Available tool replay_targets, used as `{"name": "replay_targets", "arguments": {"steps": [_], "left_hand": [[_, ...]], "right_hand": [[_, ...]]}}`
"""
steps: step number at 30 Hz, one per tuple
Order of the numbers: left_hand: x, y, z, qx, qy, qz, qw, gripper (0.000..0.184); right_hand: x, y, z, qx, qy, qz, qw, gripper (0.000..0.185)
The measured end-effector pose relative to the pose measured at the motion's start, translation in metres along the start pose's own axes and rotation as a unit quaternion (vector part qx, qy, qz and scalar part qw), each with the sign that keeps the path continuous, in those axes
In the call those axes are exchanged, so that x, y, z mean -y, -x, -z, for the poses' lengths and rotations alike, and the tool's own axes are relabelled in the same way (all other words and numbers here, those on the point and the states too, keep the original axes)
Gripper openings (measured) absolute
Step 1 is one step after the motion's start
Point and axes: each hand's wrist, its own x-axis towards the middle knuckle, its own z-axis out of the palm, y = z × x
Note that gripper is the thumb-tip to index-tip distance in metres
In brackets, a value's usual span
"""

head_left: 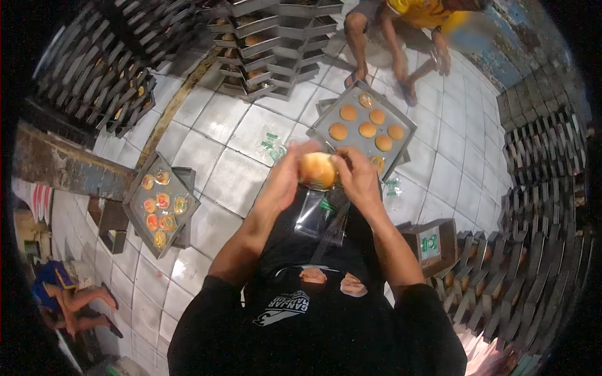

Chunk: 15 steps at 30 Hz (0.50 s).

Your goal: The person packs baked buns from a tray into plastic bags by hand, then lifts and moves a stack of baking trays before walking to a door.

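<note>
Pinched from both sides between left hand point(284, 178) and right hand point(359, 178), a round golden-topped bun point(318, 168), just above the lap point(273, 241). Below, a clear green-printed bag point(318, 214); cannot tell whether around the bun. Ahead, on a metal tray point(322, 128), plain buns point(367, 129), some glossy as if bagged, others seemingly bare: judging by these, partly done, several left. Farther left, topped buns point(163, 200) on another tray point(137, 200), apparently wrapped already. Beyond, stacked trays point(276, 47).
</note>
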Motion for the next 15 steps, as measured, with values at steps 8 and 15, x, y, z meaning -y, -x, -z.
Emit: {"name": "replay_targets", "arguments": {"steps": [8,15], "left_hand": [[-0.012,-0.004,-0.03,-0.103,-0.056,-0.132,0.984,0.026],[-0.007,0.003,-0.004,-0.177,-0.227,-0.237,0.928,0.026]], "right_hand": [[0.003,-0.015,0.003,-0.008,0.034,0.119,0.992,0.024],[-0.014,-0.016,0.024,0.075,-0.281,-0.228,0.929,0.035]]}}
